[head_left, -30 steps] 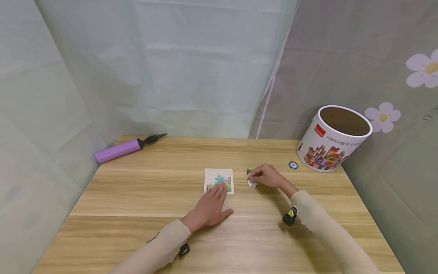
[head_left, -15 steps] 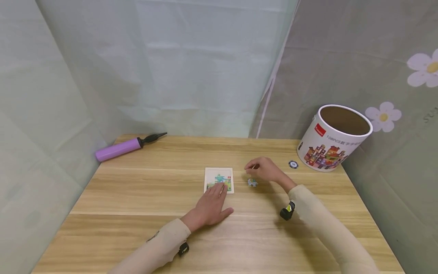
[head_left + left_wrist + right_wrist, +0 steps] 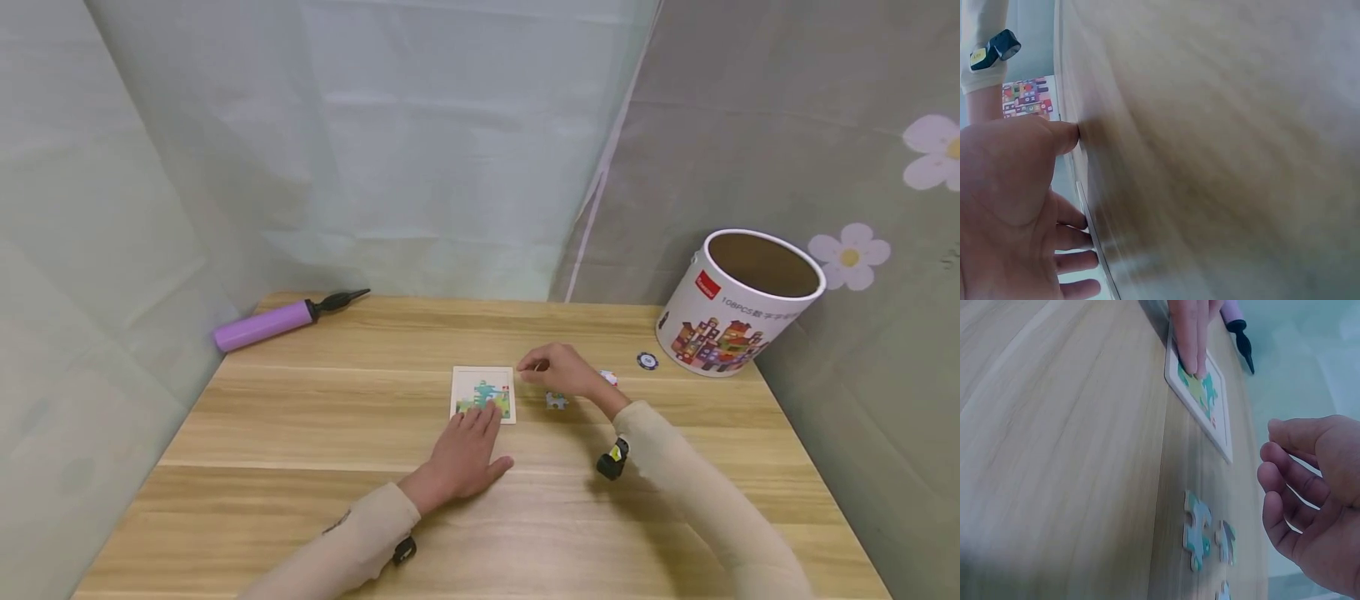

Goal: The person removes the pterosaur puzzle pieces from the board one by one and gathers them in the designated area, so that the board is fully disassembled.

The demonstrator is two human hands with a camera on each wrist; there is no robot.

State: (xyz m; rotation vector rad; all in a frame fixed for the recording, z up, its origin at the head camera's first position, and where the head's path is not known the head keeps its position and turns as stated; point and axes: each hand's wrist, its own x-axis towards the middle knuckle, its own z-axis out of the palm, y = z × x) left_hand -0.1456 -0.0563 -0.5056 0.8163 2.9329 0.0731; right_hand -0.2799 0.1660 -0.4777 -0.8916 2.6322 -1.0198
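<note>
A small white-framed jigsaw board [image 3: 461,377], partly filled with green and teal pieces, lies mid-table. My left hand [image 3: 465,454] rests palm down, fingers straight, with its fingertips on the board's near part, hiding some of the picture. My right hand [image 3: 558,369] is raised just right of the board, thumb and index tips close together. Whether a piece is between them cannot be told; none shows in the right wrist view. Below that hand lies a blue-green puzzle piece [image 3: 557,401]. The right wrist view shows a second puzzle piece [image 3: 1227,542] beside it and a third puzzle piece [image 3: 1224,591].
A white printed bucket [image 3: 731,325] stands at the table's back right, with a round blue-and-white chip [image 3: 647,361] before it. On the back left lies a purple hand pump [image 3: 266,327] with a black nozzle. Hanging cloth surrounds the wooden table [image 3: 300,500].
My right hand has moved left from the loose pieces toward the board's right edge. A piece with red behind the right wrist has come into view. My left hand stays on the board.
</note>
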